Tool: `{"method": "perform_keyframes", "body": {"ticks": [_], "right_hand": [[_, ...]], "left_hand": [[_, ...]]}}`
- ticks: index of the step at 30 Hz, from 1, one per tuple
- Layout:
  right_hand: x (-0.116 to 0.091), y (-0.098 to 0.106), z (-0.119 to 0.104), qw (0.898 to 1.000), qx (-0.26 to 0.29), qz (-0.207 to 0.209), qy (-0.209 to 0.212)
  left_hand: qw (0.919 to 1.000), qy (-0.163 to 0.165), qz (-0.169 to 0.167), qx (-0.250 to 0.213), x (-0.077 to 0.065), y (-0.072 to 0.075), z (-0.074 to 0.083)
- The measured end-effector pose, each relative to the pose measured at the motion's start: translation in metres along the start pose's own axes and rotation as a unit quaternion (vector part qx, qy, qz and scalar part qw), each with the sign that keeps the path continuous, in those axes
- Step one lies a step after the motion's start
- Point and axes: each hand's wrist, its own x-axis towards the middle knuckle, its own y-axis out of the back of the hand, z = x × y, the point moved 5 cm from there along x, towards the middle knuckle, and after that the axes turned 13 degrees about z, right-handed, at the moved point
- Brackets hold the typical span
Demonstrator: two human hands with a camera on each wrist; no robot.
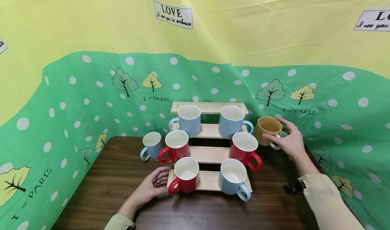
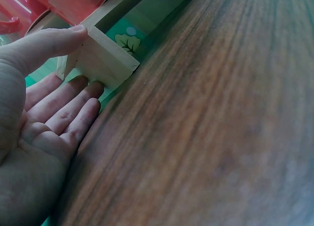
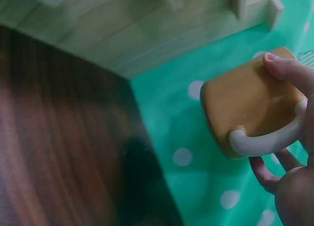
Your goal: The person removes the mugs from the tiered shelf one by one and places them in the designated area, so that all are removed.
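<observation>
At the right, my right hand grips a mustard-yellow mug with a white handle, thumb on its near side and fingers behind. In the right wrist view that mug is tilted in the air beside the rack, its handle towards the palm. My left hand holds the front left corner of a stepped wooden rack. In the left wrist view, its thumb lies on the corner of the rack and its fingers curl against the side. Nearest that hand, a red mug sits on the lowest step.
A blue mug shares the lowest step. Red mugs stand one step up, with blue mugs above them. Another blue mug stands on the brown table, left of the rack. A patterned cloth hangs behind.
</observation>
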Motion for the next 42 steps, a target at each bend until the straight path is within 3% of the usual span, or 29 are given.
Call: {"method": "perform_keyframes", "body": {"ticks": [21,31,42], "right_hand": [[-0.020,-0.031,0.045,0.999,-0.032,-0.039,-0.007],[-0.021,-0.041,0.050,0.997,-0.054,-0.047,-0.006],[-0.024,-0.044,0.054,0.996,-0.043,-0.075,-0.010]], "left_hand": [[1.0000,-0.004,-0.001,-0.001,0.001,0.001,-0.002],[1.0000,-0.004,0.001,0.004,0.001,0.002,-0.003],[1.0000,0.003,0.003,0.007,0.001,0.001,-0.003]]}}
